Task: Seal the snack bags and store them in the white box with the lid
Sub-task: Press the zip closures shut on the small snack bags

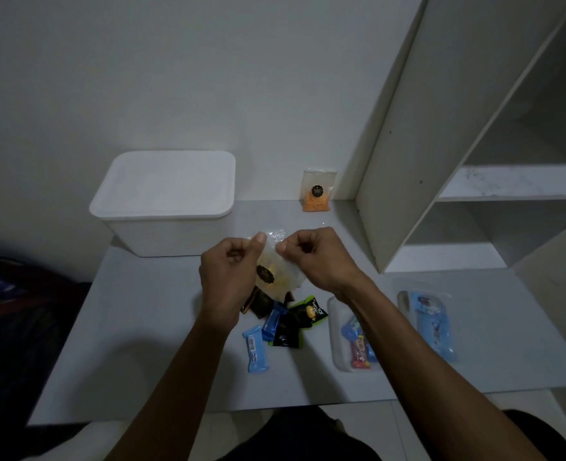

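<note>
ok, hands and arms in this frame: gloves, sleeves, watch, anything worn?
Nothing worn. Left hand and right hand are bare, no gloves, rings or watch visible. Both forearms are uncovered as far as the bottom of the frame; no sleeve edge shows.

White box (171, 227): matt plastic, smooth walls; its lid (165, 184) same plastic, faintly grainy top; held bag (280, 271): thin clear film, crinkled, glossy glints near the top edge, dark printed label; second bag (317, 191) by the wall: same clear film; small wrappers (256, 349): shiny printed foil or plastic, can't tell which; tray (338, 334): translucent smooth plastic; surface (141, 361): smooth, pale, satin laminate look; shelf unit (441, 128): matt white board.
</note>
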`<state>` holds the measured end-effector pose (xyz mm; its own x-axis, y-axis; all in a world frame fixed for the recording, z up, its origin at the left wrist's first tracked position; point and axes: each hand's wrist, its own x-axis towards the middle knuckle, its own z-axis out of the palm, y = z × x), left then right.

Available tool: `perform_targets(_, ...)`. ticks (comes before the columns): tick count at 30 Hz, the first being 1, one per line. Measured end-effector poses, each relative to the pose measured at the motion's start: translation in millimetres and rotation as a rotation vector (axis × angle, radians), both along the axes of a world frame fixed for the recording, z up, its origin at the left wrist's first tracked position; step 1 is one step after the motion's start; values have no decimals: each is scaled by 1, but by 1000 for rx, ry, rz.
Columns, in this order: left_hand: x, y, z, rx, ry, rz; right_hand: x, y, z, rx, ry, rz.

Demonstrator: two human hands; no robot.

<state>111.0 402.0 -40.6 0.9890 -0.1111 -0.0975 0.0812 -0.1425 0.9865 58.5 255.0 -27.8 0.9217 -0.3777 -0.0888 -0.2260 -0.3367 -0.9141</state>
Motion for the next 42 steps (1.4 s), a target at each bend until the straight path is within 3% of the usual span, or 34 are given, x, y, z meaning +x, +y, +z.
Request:
perform_targets(7, -6, -10, 3, 6, 114, 27, 2, 14, -8, -32, -3, -17)
perform_targets(15, 1, -9, 3, -31, 139, 52, -5, 13, -22, -33, 7, -35)
perform_targets(22, -8, -10, -3, 97, 156, -52, -3, 20, -23, -115, -51, -72)
perform_targets(26, -10, -11, 0, 53, 201, -25, -8, 20, -29, -35, -25, -94)
perform_targets(32, -10, -13, 0, 54, 218, -22, -13, 23, -31, -86, 3, -143)
perform_targets(40, -3, -2, -5, 75, 47, 28, -22, -5, -5, -121, 45, 17)
perform_targets(42, 7, 5, -6, 89, -13, -76, -26, -17, 7, -141, 81, 115)
